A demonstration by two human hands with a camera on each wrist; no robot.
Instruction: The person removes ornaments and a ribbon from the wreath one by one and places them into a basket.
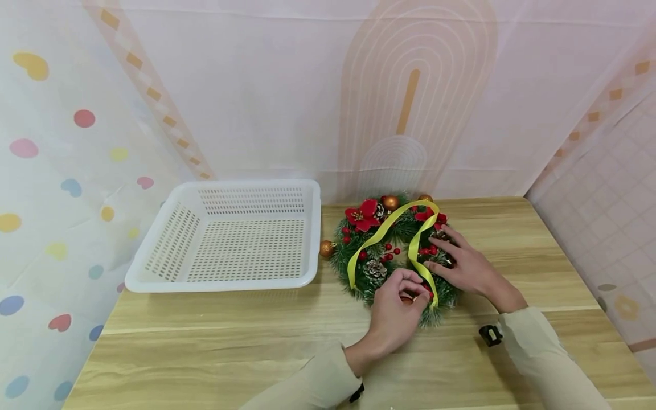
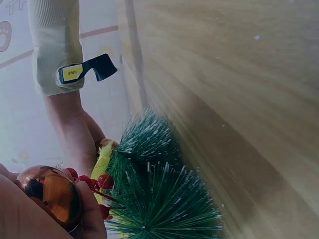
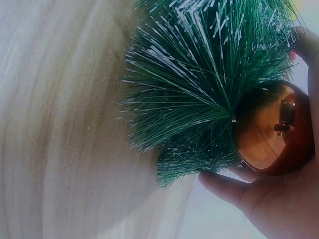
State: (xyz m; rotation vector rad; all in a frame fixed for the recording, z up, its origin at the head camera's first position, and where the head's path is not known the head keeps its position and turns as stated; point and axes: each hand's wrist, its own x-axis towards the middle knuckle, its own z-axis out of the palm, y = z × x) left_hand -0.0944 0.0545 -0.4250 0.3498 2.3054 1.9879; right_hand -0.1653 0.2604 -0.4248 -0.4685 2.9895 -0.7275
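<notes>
A green Christmas wreath (image 1: 338, 259) with frosted tips lies on the table, decorated with red flowers, berries, pine cones and copper balls. My left hand (image 1: 392, 316) curls its fingers at the near side of the wreath, around a shiny copper Christmas ball (image 2: 52, 196). Red berries (image 2: 94, 183) sit beside those fingers. My right hand (image 1: 468, 267) rests on the wreath's right side with fingers spread, and another copper ball (image 3: 274, 129) sits under its palm. A yellow ribbon (image 1: 381, 230) lies loosely looped over the wreath, one end near the left fingers.
A white plastic basket (image 1: 222, 286) with perforated walls stands on the wooden table (image 1: 220, 347) left of the wreath. One gold ball (image 1: 327, 249) juts from the wreath toward the basket. Behind the table hangs a patterned cloth (image 1: 266, 85).
</notes>
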